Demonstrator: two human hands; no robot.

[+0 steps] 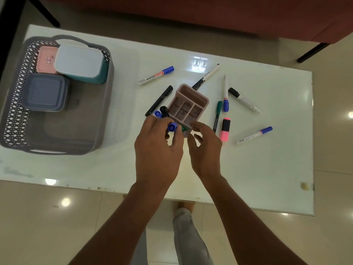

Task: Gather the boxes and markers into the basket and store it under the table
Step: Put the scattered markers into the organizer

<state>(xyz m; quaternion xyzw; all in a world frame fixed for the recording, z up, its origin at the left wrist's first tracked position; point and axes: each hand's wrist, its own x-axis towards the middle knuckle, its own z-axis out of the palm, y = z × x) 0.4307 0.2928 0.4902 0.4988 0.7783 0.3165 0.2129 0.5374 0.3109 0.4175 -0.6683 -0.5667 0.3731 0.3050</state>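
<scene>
A grey lattice basket stands at the table's left and holds a pink box, a white-lidded teal box and a grey-blue box. A pink divided organizer stands at the table's middle. My left hand grips a bundle of markers with blue, black and green caps, right beside the organizer's near left corner. My right hand hovers at the organizer's near edge with fingers spread and nothing in it. Several loose markers lie around, among them a blue-capped whiteboard marker and a pink highlighter.
The white glossy table has its near edge just below my wrists. A red sofa stands beyond the far edge, with black legs at both sides. My grey-trousered legs show under the near edge on a tiled floor.
</scene>
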